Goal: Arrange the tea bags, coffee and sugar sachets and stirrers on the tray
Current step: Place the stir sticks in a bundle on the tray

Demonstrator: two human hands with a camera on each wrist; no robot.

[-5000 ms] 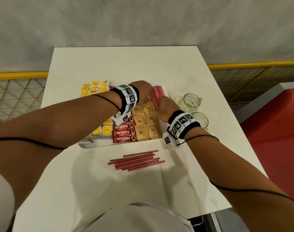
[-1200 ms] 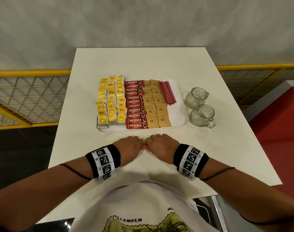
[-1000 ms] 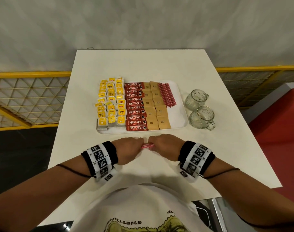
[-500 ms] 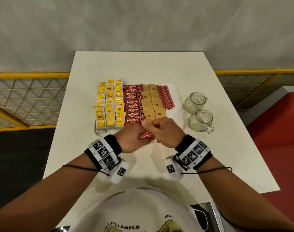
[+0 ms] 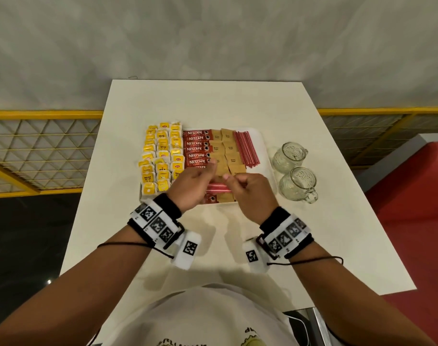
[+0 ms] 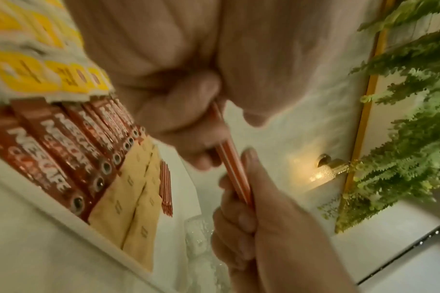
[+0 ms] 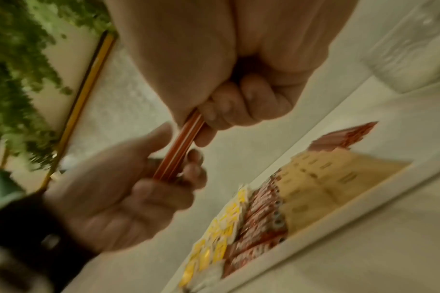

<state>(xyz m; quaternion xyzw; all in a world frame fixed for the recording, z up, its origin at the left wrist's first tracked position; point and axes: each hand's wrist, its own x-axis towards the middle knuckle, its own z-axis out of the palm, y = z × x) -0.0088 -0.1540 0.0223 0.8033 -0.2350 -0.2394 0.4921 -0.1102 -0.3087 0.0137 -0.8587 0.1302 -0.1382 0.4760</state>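
While both fists hang above the tray's near edge, the left hand [image 5: 193,184] and the right hand [image 5: 252,193] each curl fingers and thumb round one end of a small bundle of thin red-and-white striped stirrers [image 5: 217,189]; its long axis runs left to right, level, clear of the tray [image 5: 265,156]; the tray is white, flat and rectangular, in the middle of the white table [image 5: 213,101]; on it, left to right, lie yellow paper tea bags [image 5: 160,161], glossy red Nescafé sticks [image 5: 196,146], square brown sugar sachets [image 5: 225,148], and a fan of laid stirrers [image 5: 245,151] pointing toward the far edge; two dimpled glass mugs [image 5: 296,171] stand near the table's right edge.
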